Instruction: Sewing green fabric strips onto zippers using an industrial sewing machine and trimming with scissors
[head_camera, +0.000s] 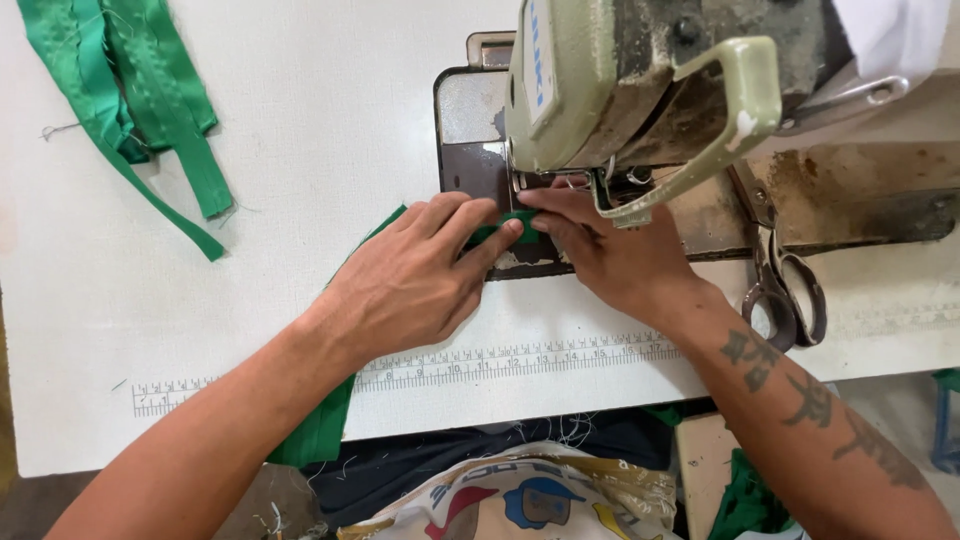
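Two hands meet at the foot of the pale green sewing machine (640, 90); the left hand (415, 275) lies palm down on a green fabric strip (320, 425), fingers pressing it flat, while the right hand (610, 250) pinches the strip's far end between fingertips just under the needle. The strip's long axis runs diagonally from the table's near edge up and rightward toward the machine; scissors (785, 285) lie to the right, more green strips (130, 100) far left.

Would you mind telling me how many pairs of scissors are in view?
1: the scissors lie on the table beside the right hand, right of the sewing machine. Others may be hidden behind it.
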